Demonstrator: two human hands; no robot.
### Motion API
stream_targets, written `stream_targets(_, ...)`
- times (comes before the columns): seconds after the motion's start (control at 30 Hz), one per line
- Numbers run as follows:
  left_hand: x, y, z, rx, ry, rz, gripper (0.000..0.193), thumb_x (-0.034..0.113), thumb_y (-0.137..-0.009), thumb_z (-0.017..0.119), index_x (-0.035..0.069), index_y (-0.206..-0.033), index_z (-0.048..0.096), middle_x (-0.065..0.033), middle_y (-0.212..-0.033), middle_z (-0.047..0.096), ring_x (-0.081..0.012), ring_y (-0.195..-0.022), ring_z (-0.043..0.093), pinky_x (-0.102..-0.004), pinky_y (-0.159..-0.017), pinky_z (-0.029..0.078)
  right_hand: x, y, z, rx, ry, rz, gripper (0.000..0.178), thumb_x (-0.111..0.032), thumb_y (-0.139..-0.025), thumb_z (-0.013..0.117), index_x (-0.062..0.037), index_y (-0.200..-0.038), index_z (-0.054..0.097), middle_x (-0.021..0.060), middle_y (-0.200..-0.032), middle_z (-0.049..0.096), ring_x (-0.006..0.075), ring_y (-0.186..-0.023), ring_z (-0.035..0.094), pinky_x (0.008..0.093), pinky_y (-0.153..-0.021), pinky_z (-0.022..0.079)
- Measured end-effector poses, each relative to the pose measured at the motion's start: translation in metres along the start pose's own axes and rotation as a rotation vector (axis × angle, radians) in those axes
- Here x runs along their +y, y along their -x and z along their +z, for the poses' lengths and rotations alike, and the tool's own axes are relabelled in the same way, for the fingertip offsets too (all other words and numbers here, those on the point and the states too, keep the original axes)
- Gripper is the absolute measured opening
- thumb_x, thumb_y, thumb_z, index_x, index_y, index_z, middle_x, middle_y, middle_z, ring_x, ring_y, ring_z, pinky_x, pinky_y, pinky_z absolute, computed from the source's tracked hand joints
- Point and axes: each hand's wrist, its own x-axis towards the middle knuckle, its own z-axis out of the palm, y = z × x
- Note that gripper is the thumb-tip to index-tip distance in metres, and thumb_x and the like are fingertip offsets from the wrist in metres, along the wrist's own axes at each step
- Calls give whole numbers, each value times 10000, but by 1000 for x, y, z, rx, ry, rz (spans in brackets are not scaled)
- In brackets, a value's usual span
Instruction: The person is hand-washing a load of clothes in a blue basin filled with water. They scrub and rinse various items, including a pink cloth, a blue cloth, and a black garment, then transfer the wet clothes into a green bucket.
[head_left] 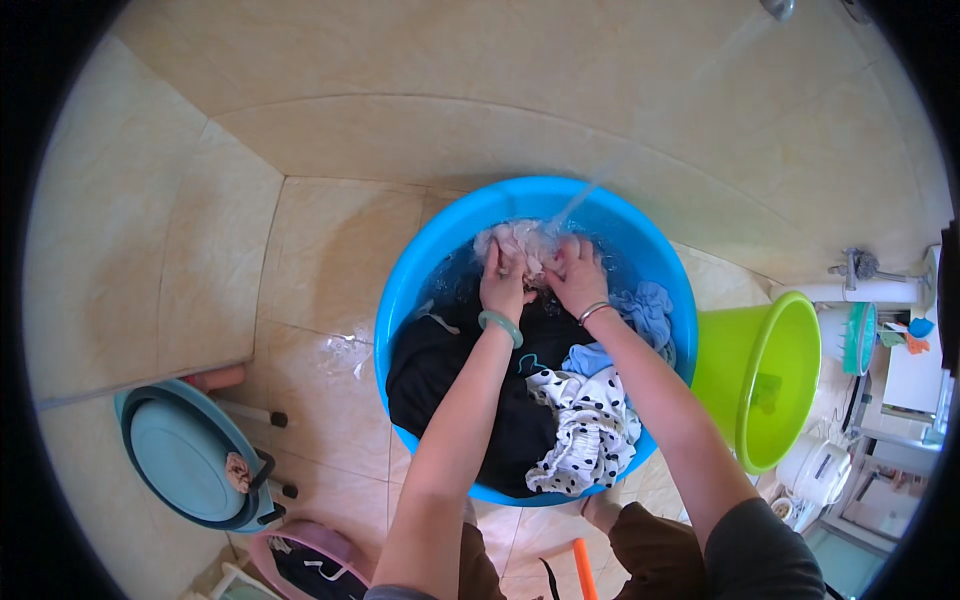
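Both hands are in the far part of a large blue basin (530,187), gripping a wet pale pink cloth (522,240). My left hand (502,285), with a green bangle at its wrist, curls its fingers over the cloth's near left side. Pinching the right side of the cloth is my right hand (577,278), which wears a silver bangle. A stream of water (592,186) falls into the basin beside the right hand. Black clothing (440,375) fills the basin's left and middle. A white garment with black dots (585,425) and light blue cloth (648,305) lie toward the right.
A lime green bucket (725,360) lies tipped against the basin's right side. Left on the tiled floor are a blue-grey folding tub (190,465) and a pink basin (265,555) holding dark cloth. Tiled wall (420,150) rises behind; a tap (855,268) is at right.
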Motion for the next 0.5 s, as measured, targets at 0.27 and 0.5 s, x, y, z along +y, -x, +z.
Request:
stream_targets(0.27,4,-1,5,-108,272,-146,607,376,-935,599,218,-1454,328,-72,-1370,463,-276,-1217,487,-464,-986,425,28,-33,21,-72,-230,72,213,-208,-821,658,-104,-1007,656,209,-1060,624,373,-956,607,456,-829,489)
stream_targets(0.5,17,5,-11,-412,547,-6,584,412,-924,609,204,-1385,318,-95,-1358,451,-292,-1254,463,-469,-1036,402,-37,44,-69,309,-339,-607,189,-130,-711,677,-140,-897,641,92,-961,571,328,-879,522,425,-729,426)
